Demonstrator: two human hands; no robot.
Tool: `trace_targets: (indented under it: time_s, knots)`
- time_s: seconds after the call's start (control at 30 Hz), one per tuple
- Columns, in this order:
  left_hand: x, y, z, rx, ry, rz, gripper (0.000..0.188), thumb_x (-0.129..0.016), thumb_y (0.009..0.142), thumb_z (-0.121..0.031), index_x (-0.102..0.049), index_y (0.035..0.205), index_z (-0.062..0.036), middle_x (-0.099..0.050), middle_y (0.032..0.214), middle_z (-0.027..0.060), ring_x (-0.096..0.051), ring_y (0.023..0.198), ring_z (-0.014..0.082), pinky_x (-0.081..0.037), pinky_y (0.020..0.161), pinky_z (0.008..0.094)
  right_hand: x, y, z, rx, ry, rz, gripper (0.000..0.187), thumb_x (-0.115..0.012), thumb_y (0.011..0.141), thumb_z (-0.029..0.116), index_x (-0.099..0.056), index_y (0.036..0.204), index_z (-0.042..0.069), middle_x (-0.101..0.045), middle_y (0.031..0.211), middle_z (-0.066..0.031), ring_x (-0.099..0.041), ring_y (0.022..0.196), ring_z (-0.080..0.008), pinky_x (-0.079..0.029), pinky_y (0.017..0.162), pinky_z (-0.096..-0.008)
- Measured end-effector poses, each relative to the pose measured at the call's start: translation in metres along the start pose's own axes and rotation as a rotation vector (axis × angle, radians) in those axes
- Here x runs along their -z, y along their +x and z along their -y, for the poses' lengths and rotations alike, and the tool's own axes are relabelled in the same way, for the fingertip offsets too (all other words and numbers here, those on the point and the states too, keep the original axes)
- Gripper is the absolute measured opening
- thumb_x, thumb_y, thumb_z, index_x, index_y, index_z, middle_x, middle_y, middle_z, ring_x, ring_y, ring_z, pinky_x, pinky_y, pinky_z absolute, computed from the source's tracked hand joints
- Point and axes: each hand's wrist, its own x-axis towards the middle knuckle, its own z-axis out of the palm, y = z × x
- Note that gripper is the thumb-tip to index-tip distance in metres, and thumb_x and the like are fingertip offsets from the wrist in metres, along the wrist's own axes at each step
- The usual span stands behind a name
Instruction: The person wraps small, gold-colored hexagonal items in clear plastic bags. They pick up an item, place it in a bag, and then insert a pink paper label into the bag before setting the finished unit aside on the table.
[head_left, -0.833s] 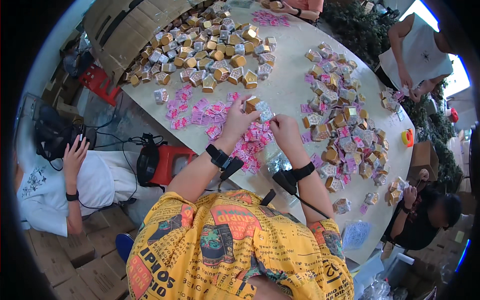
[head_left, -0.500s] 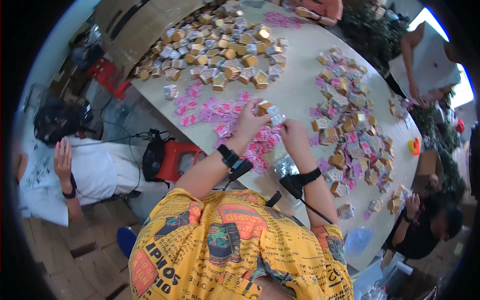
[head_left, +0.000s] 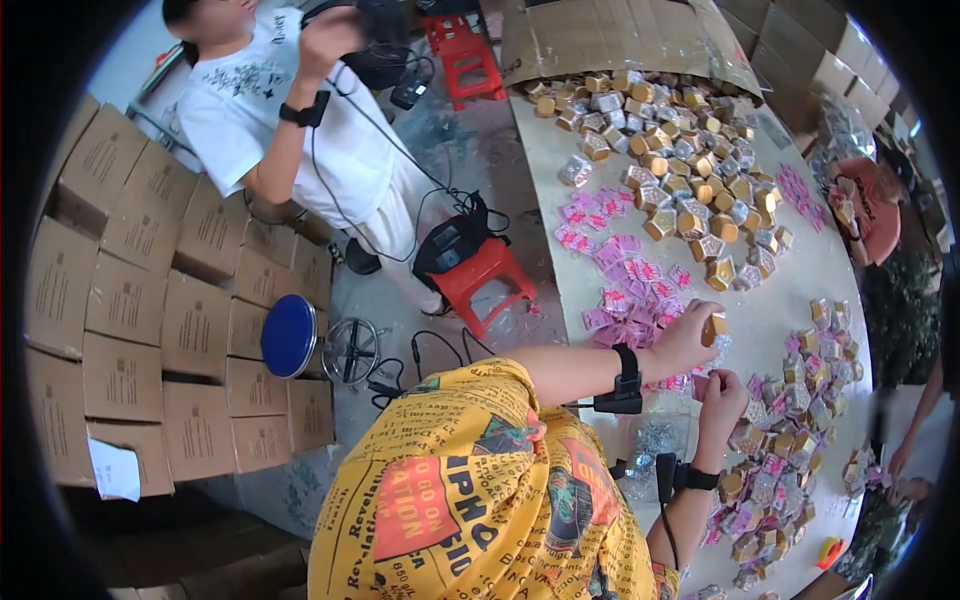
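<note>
My left hand (head_left: 682,345) is closed round a small gold faceted box (head_left: 713,329) with a clear, silvery wrap hanging below it. Just nearer, my right hand (head_left: 722,400) has its fingers pinched together, with a small pink card (head_left: 700,384) at the fingertips. The two hands are close but apart. Beside my left hand spreads a heap of pink printed cards (head_left: 630,270). A clear bag with silvery contents (head_left: 656,446) lies between my forearms.
A large heap of gold and silver boxes (head_left: 690,160) spills from a cardboard carton (head_left: 630,40). More boxes with pink cards (head_left: 780,450) lie right. Left are a red stool (head_left: 485,280), a blue round stool (head_left: 289,336), stacked cartons (head_left: 165,320) and a standing person (head_left: 300,130). Others work across the table.
The view has swung left, so the table now lies to the right. My left hand still holds the gold box. My right hand has come down from the wrap toward the pink cards.
</note>
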Motion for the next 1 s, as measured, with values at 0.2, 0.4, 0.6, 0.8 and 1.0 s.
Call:
trace_targets:
  time_s: [0.2,0.4,0.6,0.8,1.0]
  knots:
    - [-0.003,-0.007,-0.009,-0.017,0.028,-0.045,0.055,-0.067,0.066,-0.008,-0.045,0.116,-0.0028,-0.047,0.11,0.0172,-0.052,0.102,0.0354,-0.046,0.084,0.0391,0.002,-0.003,-0.007,0.038,-0.064,-0.01,0.014,-0.057,0.083,0.005,-0.061,0.08,-0.008,-0.06,0.063,-0.0126,-0.056,0.056,-0.013,-0.045,0.054,-0.0303]
    - [-0.004,-0.01,-0.017,-0.044,0.01,-0.073,0.059,-0.068,0.065,-0.008,-0.044,0.118,-0.0018,-0.047,0.111,0.0176,-0.052,0.102,0.0364,-0.046,0.086,0.0394,0.004,-0.004,-0.003,-0.091,0.179,0.026,0.012,-0.055,0.084,0.004,-0.062,0.083,-0.007,-0.059,0.063,-0.0052,-0.053,0.055,-0.0086,-0.043,0.049,-0.0253]
    - [-0.003,-0.015,-0.013,-0.001,0.021,-0.053,0.063,-0.07,0.063,-0.01,-0.043,0.12,-0.0017,-0.046,0.112,0.0201,-0.05,0.105,0.0365,-0.045,0.087,0.0395,0.007,-0.011,-0.005,-0.144,0.162,0.068,0.012,-0.055,0.084,0.004,-0.062,0.081,-0.005,-0.057,0.061,-0.0039,-0.048,0.051,-0.006,-0.039,0.046,-0.0221]
    - [-0.007,-0.021,-0.006,-0.075,0.014,-0.087,0.062,-0.07,0.064,-0.01,-0.045,0.12,-0.0022,-0.051,0.108,0.0212,-0.048,0.105,0.0383,-0.041,0.093,0.0406,0.011,-0.011,-0.045,-0.096,0.214,0.032,0.013,-0.056,0.084,0.004,-0.063,0.082,-0.007,-0.058,0.066,-0.0019,-0.048,0.056,-0.0049,-0.038,0.048,-0.0203]
    - [-0.003,-0.024,-0.002,0.013,-0.07,-0.016,0.065,-0.068,0.064,-0.009,-0.043,0.124,-0.0038,-0.052,0.112,0.0204,-0.049,0.107,0.0349,-0.039,0.093,0.0398,0.005,-0.015,-0.015,-0.227,0.496,0.13,0.013,-0.058,0.087,0.009,-0.063,0.082,-0.002,-0.053,0.06,0.0002,-0.045,0.05,-0.0046,-0.033,0.044,-0.0196]
